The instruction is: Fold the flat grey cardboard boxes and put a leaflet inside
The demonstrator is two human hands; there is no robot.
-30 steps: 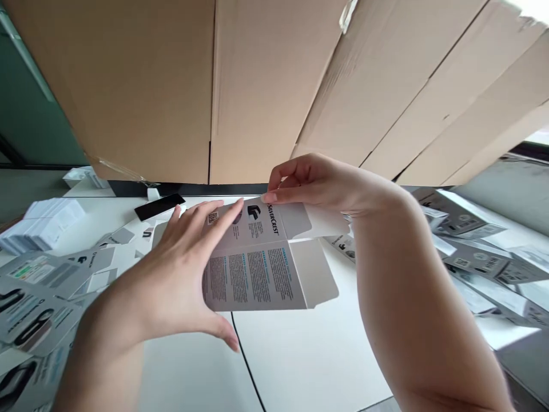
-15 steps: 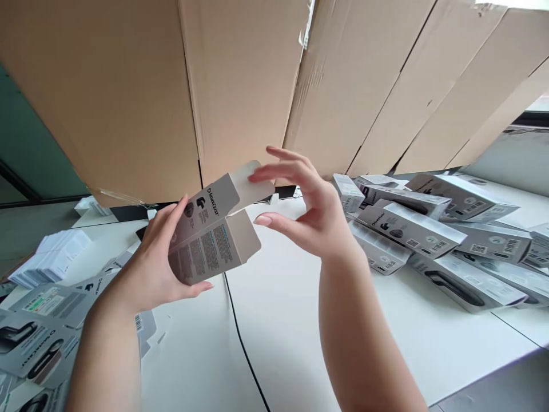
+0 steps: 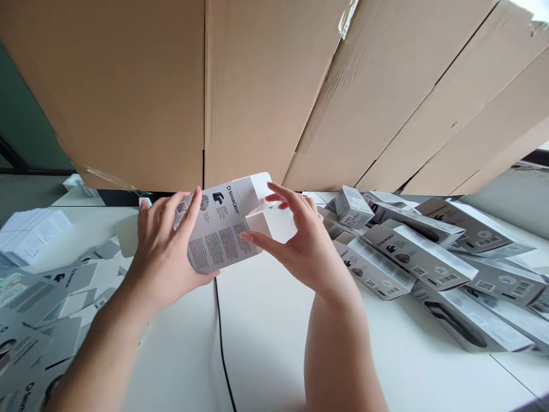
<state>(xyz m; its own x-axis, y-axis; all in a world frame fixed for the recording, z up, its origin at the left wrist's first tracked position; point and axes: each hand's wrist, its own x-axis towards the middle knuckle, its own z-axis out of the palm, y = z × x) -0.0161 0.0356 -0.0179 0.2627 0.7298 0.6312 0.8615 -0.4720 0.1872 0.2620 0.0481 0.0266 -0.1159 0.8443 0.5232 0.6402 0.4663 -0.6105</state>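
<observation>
A grey-and-white printed SilverCrest carton (image 3: pixel 218 246) is held up, tilted, above the white table, its right end open with flaps sticking out. My left hand (image 3: pixel 167 246) wraps round the carton's left end, fingers over the upper side and thumb beneath. At the open end is my right hand (image 3: pixel 300 234). Its thumb lies on the text panel's edge, and its curled fingers are at the raised end flap (image 3: pixel 261 186). The carton's inside is mostly hidden from view.
Flattened cartons (image 3: pixel 55 309) lie spread at left, near a stack of white folded papers (image 3: pixel 32 234). Several formed cartons (image 3: pixel 422 252) are piled at right. A black cable (image 3: pixel 221 343) crosses the white table (image 3: pixel 266 343). Large cardboard sheets (image 3: pixel 266 86) stand behind.
The carton has turned slightly, its text panel now facing me more. My right hand has come down and closed in on the open end, its thumb now over the carton. The view has shifted.
</observation>
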